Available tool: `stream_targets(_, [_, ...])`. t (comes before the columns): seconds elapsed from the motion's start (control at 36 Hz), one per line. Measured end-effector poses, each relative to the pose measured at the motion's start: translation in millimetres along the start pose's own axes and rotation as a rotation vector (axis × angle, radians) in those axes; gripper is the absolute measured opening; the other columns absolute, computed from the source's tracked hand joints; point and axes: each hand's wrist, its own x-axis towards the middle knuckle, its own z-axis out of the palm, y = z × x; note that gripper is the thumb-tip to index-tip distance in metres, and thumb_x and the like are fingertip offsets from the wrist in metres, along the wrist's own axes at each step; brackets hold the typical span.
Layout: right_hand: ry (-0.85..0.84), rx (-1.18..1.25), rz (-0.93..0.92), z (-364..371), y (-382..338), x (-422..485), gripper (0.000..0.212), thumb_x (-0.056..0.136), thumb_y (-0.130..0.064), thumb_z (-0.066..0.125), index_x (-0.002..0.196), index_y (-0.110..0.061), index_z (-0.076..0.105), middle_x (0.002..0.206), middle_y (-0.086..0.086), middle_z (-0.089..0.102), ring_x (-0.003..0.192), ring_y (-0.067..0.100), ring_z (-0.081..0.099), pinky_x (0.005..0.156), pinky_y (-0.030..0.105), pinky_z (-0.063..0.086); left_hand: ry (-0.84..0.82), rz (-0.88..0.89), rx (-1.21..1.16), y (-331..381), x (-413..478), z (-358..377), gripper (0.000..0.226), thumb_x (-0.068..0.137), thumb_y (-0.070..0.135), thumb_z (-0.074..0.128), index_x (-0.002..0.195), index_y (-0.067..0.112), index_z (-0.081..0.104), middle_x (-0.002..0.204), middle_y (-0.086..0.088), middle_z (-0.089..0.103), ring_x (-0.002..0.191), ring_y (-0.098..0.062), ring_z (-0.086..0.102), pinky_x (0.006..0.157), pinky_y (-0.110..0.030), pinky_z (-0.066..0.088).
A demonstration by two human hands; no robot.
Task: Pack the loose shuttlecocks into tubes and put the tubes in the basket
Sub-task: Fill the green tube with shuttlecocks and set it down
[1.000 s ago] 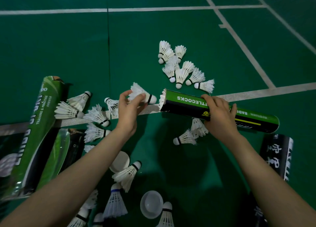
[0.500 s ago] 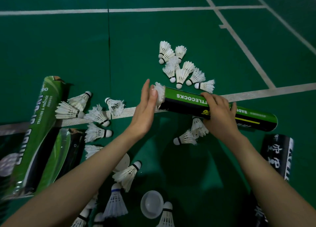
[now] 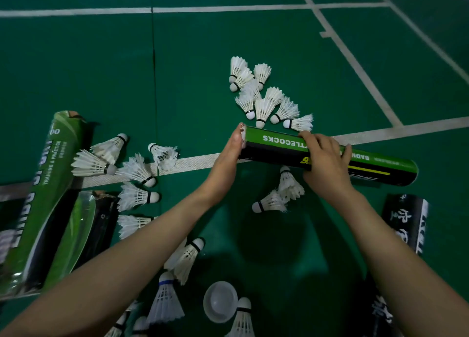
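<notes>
A green and black shuttlecock tube lies across the white court line. My right hand grips it around the middle. My left hand presses flat against the tube's open left end, where a bit of white feather still shows at the rim. Loose white shuttlecocks lie in several groups: a cluster beyond the tube, two under it, several to the left and more near my left forearm.
Green tubes lie at the left edge, and a black tube with white lettering lies at the right. A white tube cap sits on the green floor near the bottom. No basket is in view.
My left hand carried a shuttlecock to the tube's open end and pushed it in; the feathers now barely show. My right hand kept its grip on the tube.
</notes>
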Motion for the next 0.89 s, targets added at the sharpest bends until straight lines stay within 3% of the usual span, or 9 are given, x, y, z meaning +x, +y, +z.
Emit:
stream_targets(0.08, [0.012, 0.003, -0.004, 5.8, 7.0, -1.7, 0.087, 0.070, 0.006, 0.063, 0.143, -0.024, 0.029, 0.139, 0.008, 0.038, 0.135, 0.027, 0.025, 0.111, 0.063, 0.003, 0.140, 0.021, -0.053, -2.7, -6.7, 4.4, 0.051, 0.099, 0.052, 0.024, 0.146, 0.031, 0.023, 0.148, 0.004, 0.035, 0.132, -0.010, 0.038, 0.111, -0.035, 0.029])
stream_targets(0.19, [-0.002, 0.019, 0.039, 6.0, 12.6, -2.0, 0.088, 0.069, 0.007, 0.063, 0.144, -0.023, 0.028, 0.139, 0.009, 0.036, 0.136, 0.027, 0.023, 0.111, 0.062, 0.002, 0.373, -0.156, -0.027, -31.5, -1.1, 3.9, 0.028, 0.100, 0.027, 0.040, 0.126, 0.018, 0.040, 0.111, -0.004, 0.053, 0.103, -0.023, 0.054, 0.095, -0.037, 0.046])
stream_targets(0.28, [0.001, 0.023, 0.039, 4.6, 17.7, -2.0, 0.088, 0.069, 0.006, 0.063, 0.144, -0.023, 0.028, 0.138, 0.009, 0.037, 0.135, 0.027, 0.022, 0.111, 0.063, 0.002, 0.211, -0.213, 0.272, -59.2, -4.5, 10.5, 0.027, 0.091, 0.013, 0.057, 0.115, 0.012, 0.046, 0.102, -0.004, 0.052, 0.095, -0.020, 0.051, 0.077, -0.021, 0.043])
stream_targets(0.39, [0.010, 0.017, 0.020, 4.1, 23.9, -2.5, 0.088, 0.068, 0.006, 0.063, 0.144, -0.023, 0.029, 0.137, 0.008, 0.038, 0.135, 0.027, 0.023, 0.110, 0.064, 0.001, -0.049, -0.127, 0.583, -76.1, -11.2, 28.4, 0.068, 0.077, 0.019, 0.076, 0.133, 0.006, 0.041, 0.122, -0.009, 0.051, 0.112, -0.021, 0.051, 0.089, -0.023, 0.038])
stream_targets(0.47, [0.010, 0.026, 0.011, 4.4, 25.5, -4.5, 0.087, 0.068, 0.007, 0.063, 0.143, -0.023, 0.030, 0.136, 0.007, 0.038, 0.134, 0.027, 0.024, 0.110, 0.065, 0.001, -0.144, -0.093, 0.745, -82.2, -10.0, 38.3, 0.081, 0.071, 0.032, 0.080, 0.137, 0.009, 0.038, 0.125, -0.012, 0.054, 0.114, -0.026, 0.051, 0.095, -0.033, 0.042])
stream_targets(0.58, [0.001, 0.043, -0.002, 6.7, 26.0, -7.8, 0.085, 0.068, 0.007, 0.063, 0.141, -0.023, 0.031, 0.136, 0.006, 0.038, 0.133, 0.027, 0.026, 0.109, 0.065, 0.004, -0.139, -0.050, 0.903, -82.6, -6.6, 45.6, 0.062, 0.076, 0.036, 0.074, 0.126, 0.010, 0.048, 0.116, -0.011, 0.059, 0.105, -0.029, 0.056, 0.086, -0.036, 0.046])
stream_targets(0.67, [0.002, 0.041, -0.013, 8.6, 26.6, -10.1, 0.084, 0.068, 0.006, 0.064, 0.141, -0.023, 0.032, 0.136, 0.005, 0.039, 0.132, 0.026, 0.027, 0.109, 0.066, 0.005, -0.093, -0.043, 0.852, -79.2, -5.7, 39.0, 0.049, 0.081, 0.028, 0.071, 0.122, 0.009, 0.051, 0.113, -0.011, 0.061, 0.102, -0.029, 0.058, 0.080, -0.030, 0.042])
stream_targets(0.78, [0.008, 0.028, -0.022, 10.4, 28.0, -10.5, 0.085, 0.067, 0.005, 0.065, 0.140, -0.024, 0.033, 0.135, 0.004, 0.039, 0.131, 0.026, 0.028, 0.109, 0.066, 0.006, 0.007, -0.129, 0.588, -73.9, -9.2, 10.0, 0.065, 0.083, 0.022, 0.071, 0.139, 0.022, 0.039, 0.113, -0.008, 0.062, 0.096, -0.025, 0.060, 0.080, -0.030, 0.048])
stream_targets(0.89, [-0.007, 0.041, -0.014, 11.7, 25.7, -8.5, 0.086, 0.067, 0.006, 0.064, 0.141, -0.024, 0.032, 0.135, 0.004, 0.039, 0.132, 0.026, 0.027, 0.109, 0.065, 0.004, 0.084, -0.205, 0.264, -59.6, -16.9, -15.9, 0.044, 0.086, 0.020, 0.067, 0.125, 0.028, 0.049, 0.097, -0.006, 0.066, 0.082, -0.017, 0.059, 0.075, -0.028, 0.047])
